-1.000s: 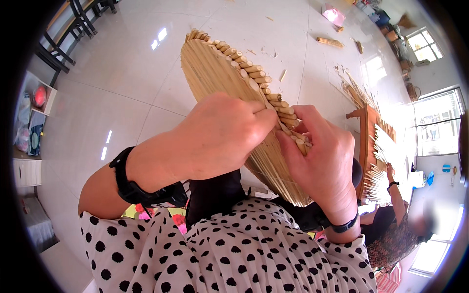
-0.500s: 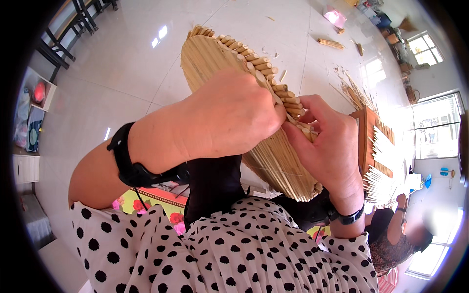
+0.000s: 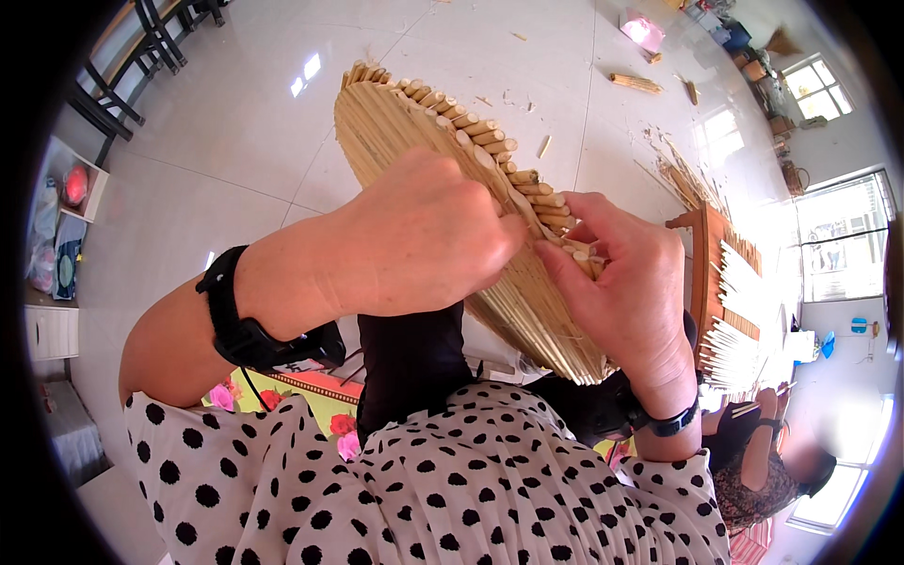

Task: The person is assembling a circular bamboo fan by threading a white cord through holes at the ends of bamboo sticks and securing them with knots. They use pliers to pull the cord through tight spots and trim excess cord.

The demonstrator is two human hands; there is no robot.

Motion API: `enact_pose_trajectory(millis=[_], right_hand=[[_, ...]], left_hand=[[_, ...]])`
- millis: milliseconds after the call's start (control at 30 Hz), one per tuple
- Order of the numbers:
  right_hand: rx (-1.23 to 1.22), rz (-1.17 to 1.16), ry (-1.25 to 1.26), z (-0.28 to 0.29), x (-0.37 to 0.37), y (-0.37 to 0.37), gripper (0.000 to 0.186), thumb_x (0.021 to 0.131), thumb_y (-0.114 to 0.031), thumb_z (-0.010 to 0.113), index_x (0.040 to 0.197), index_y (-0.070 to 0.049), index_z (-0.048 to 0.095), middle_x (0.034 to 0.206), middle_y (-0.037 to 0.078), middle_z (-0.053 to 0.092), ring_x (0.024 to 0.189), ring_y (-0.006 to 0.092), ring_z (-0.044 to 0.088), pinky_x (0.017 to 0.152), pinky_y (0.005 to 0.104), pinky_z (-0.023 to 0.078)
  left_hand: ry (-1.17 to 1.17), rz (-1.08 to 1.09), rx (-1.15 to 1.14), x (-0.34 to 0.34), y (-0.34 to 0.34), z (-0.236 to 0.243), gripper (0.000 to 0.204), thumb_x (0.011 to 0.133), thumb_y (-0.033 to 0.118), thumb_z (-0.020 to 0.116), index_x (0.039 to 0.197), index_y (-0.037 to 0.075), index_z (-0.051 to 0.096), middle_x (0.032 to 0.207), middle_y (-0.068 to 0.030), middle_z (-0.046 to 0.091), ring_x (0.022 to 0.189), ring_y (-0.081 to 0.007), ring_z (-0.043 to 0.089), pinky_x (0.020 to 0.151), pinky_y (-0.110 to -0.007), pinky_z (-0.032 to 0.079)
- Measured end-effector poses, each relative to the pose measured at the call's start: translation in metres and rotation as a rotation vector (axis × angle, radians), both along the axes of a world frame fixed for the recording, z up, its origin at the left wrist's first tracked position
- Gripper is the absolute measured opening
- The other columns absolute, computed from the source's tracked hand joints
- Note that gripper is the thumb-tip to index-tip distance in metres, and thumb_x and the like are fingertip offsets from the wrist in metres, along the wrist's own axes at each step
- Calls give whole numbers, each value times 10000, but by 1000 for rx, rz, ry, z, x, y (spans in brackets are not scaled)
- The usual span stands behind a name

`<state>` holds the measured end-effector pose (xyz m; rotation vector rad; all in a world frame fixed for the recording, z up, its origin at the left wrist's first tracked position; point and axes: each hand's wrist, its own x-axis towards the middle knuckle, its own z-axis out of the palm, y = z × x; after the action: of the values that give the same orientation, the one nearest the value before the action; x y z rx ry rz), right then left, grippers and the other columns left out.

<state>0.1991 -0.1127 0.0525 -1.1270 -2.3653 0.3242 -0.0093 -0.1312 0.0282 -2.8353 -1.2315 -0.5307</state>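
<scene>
A long, rounded mat of tightly packed straw-coloured stalks [image 3: 377, 122] lies slanted across my lap, with a thick row of cut stalk ends [image 3: 485, 135] along its right edge. My left hand [image 3: 428, 235] is closed in a fist over the mat, close to that edge; what its fingers hold is hidden. A pale flat strip [image 3: 513, 198] runs along the edge between my hands. My right hand [image 3: 626, 273] pinches the bundled edge, thumb on the near side and fingers curled around the stalk ends.
Several stalk bundles [image 3: 636, 84] and scraps lie on the tiled floor [image 3: 235, 122]. On the right stands a brown wooden piece [image 3: 708, 259] with pale stalks [image 3: 730, 353] beside it. A co-worker [image 3: 767, 461] sits at the lower right. Dark-legged furniture [image 3: 113, 75] stands upper left.
My left hand has moved a little left, away from my right hand. The mat has shifted slightly left, and more of the strip along its edge shows.
</scene>
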Motion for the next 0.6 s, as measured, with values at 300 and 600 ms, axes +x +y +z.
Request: enact_pose_trajectory(millis=[300,600], right_hand=[[24,-8,3,-4,3,3,315,732,-137,791,1007,-44,669,745,123,655,640,324,648,552,371,503],[16,-79,-22,0,11,18,328,747,-168,786,1035,-39,692,770,130,686,609,298,658,574,341,521]], left_hand=[[-22,19,13,0,1,-4,123,730,124,697,759,42,610,597,-58,586,535,-273,610,477,-371,474],[-464,319,-68,-10,-6,2,165,892,106,644,1051,62,632,841,-93,643,701,-274,630,619,-343,501]])
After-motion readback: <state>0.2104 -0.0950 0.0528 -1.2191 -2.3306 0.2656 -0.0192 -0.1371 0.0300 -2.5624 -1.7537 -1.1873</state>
